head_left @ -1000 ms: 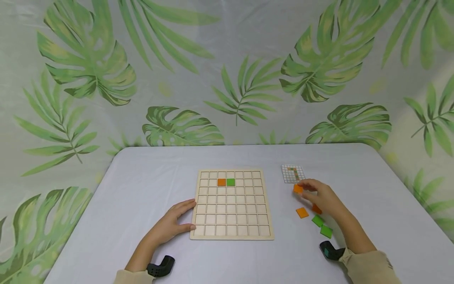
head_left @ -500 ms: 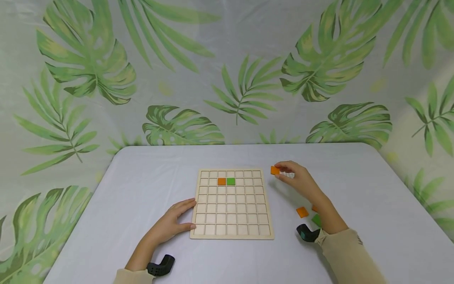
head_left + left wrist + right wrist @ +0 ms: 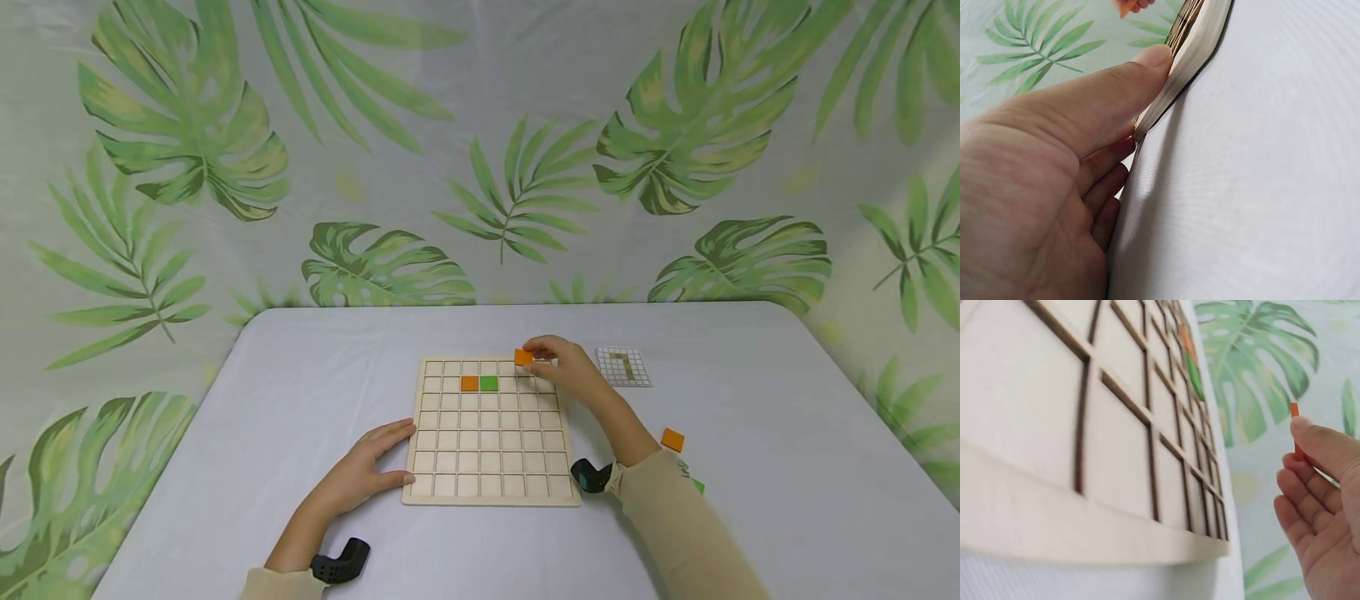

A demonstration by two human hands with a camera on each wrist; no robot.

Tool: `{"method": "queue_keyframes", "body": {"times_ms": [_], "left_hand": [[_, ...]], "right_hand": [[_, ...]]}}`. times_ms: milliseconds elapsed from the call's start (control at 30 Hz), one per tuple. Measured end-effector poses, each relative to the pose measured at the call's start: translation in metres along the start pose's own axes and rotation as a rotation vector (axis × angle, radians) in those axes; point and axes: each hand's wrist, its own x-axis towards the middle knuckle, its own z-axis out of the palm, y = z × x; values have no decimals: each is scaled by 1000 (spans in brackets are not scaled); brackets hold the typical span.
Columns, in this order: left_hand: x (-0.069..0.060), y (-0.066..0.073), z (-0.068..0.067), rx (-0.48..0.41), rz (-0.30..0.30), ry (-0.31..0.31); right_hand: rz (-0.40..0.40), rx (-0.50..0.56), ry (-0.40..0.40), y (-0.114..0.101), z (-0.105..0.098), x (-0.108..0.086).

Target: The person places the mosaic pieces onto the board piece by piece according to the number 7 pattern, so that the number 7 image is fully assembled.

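Observation:
In the head view, my right hand [image 3: 570, 369] pinches an orange square tile [image 3: 523, 357] between thumb and fingertips. It holds the tile above the far right part of the wooden grid board [image 3: 480, 502]. Edge-on, that tile [image 3: 1295, 431] shows in the right wrist view, apart from the board. My left hand [image 3: 366, 469] rests at the board's left side, its thumb and fairly straight fingers touching the edge. An orange tile [image 3: 469, 383] and a green tile [image 3: 489, 383] lie side by side in cells of the second row from the far edge.
Right of the board lies a small pattern card [image 3: 624, 367] with a coloured grid. A loose orange tile [image 3: 672, 440] and a partly covered green tile [image 3: 698, 486] lie by my right sleeve [image 3: 675, 508], which may hide others. A leaf-print cloth [image 3: 517, 192] hangs behind the table.
My right hand has carried the orange tile left, from beside the pattern card, past it, to above the board. The card is uncovered again. My left hand has stayed in place.

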Motion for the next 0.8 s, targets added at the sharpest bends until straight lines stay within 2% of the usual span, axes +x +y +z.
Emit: {"method": "queue_keyframes", "body": {"times_ms": [167, 367, 800], "left_hand": [[0, 0, 0, -3, -4, -1], [0, -1, 0, -3, -3, 3], [0, -1, 0, -1, -13, 2]], "right_hand": [[12, -14, -71, 2, 16, 3], [26, -105, -97, 5, 29, 4], [6, -157, -155, 5, 32, 3]]}}
